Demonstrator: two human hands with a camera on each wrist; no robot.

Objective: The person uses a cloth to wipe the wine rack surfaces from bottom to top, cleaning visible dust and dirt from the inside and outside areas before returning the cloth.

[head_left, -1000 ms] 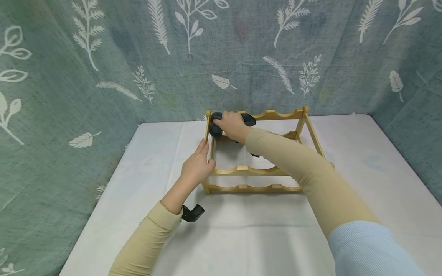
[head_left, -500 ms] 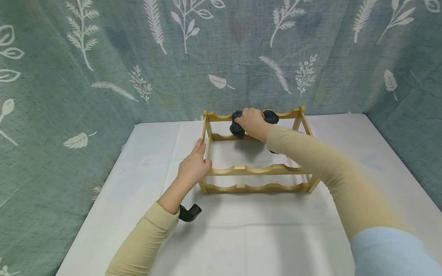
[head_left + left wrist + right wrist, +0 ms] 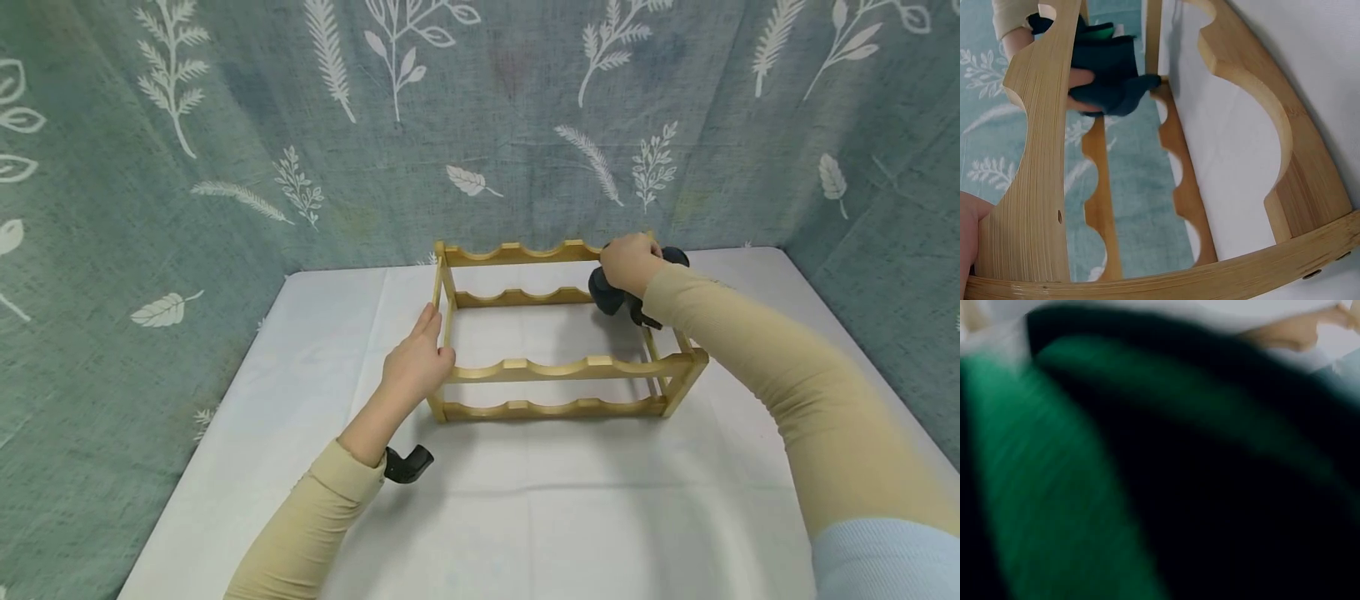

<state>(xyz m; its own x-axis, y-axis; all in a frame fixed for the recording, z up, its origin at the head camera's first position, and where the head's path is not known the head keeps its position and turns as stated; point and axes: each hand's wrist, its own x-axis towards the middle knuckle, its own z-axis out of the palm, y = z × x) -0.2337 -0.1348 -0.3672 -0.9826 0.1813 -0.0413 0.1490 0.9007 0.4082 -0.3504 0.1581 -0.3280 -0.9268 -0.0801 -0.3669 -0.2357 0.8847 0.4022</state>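
A light wooden wine rack with scalloped rails stands on the white-covered table. My left hand holds its left side near the front, thumb on the inner side and fingers extended along the rail; only a bit of this hand shows in the left wrist view. At the back right corner, my right hand grips a bunched dark navy cloth against the upper back rail. Green patches show on the cloth, which fills the right wrist view, blurred. Its lower end hangs inside the rack.
A green-grey curtain with white leaf prints rises right behind and beside the table. The rack's back stands close to it. A black wrist camera mount sticks out beside the left cuff.
My right hand has moved the cloth from the rack's back left corner rightward along the upper back rail to the right end. My left hand has kept its place on the rack.
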